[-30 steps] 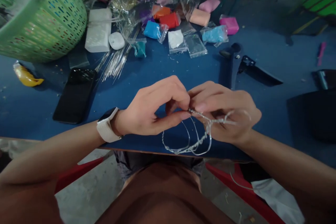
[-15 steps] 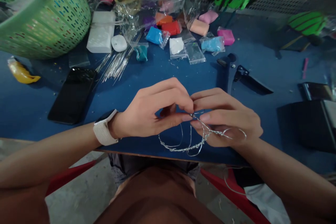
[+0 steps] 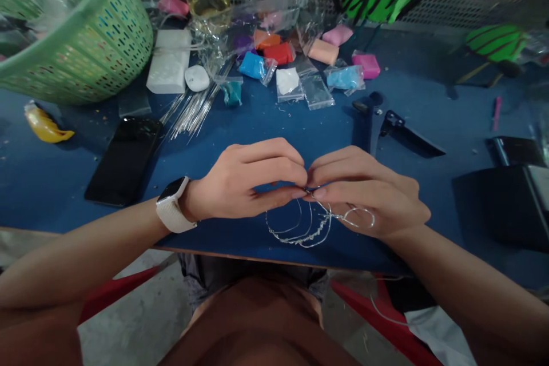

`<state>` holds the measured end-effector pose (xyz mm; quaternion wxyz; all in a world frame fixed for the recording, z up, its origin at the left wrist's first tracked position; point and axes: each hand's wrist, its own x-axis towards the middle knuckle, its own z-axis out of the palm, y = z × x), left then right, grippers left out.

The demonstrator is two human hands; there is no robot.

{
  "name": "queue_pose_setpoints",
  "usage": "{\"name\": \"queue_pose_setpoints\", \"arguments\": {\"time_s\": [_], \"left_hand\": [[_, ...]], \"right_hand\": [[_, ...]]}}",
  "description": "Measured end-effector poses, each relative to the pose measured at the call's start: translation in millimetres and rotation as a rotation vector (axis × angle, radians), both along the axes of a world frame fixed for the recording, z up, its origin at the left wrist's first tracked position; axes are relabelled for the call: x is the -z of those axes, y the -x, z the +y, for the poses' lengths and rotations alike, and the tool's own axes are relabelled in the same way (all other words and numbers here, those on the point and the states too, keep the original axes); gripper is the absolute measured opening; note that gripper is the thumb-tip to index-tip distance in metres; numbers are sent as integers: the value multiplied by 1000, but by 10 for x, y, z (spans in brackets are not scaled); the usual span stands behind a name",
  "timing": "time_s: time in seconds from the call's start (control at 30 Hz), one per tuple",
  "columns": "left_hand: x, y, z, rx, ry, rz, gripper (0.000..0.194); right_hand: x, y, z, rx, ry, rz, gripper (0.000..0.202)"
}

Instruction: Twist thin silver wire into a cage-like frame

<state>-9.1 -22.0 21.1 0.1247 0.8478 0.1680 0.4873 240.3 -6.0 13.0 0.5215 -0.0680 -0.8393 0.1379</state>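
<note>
A silvery twisted wire piece (image 3: 315, 234) with several loops hangs between my hands, just above the front edge of the blue table (image 3: 240, 240). My left hand (image 3: 257, 177), with a pale-banded watch (image 3: 175, 209) at its wrist, pinches the top of the wire between thumb and fingers. Close against it, my right hand (image 3: 369, 189) grips the same wire near that spot. A smaller wire loop sticks out below my right palm. Fingertips of both hands nearly touch and partly hide the wire where it is held.
Behind my left hand lie a black phone (image 3: 124, 160), straight wires (image 3: 195, 111) and a green basket (image 3: 81, 46). Small colored packets (image 3: 279, 52) line the back. A dark-handled tool (image 3: 375, 120) lies beyond my right hand; a black box (image 3: 500, 206) stands at right.
The wire piece has turned slightly, and its small right loop now sits further left. Both hands keep their pinch, with the left hand slightly further left. The view has shifted slightly.
</note>
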Motion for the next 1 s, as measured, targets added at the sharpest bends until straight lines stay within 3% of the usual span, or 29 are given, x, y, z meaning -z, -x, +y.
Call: {"name": "queue_pose_setpoints", "arguments": {"time_s": [0.17,0.37,0.6,0.7,0.83,0.93,1.0], "left_hand": [[12,1,8,4,-27,23,7],[25,49,47,7,-71,111,5],[58,69,50,39,-3,153,7],[61,61,53,-23,-69,184,10],[25,73,85,-81,-239,241,14],[4,90,109,-107,-333,264,12],[7,97,111,-112,-311,256,9]], "right_hand": [[11,-3,31,-65,51,8,15],[10,15,-24,-73,219,17,56],[53,46,24,-221,354,109,32],[63,50,-26,-185,445,93,29],[24,28,-120,-62,731,50,42],[2,17,-125,-119,887,47,28],[3,19,-104,-140,931,59,23]]}}
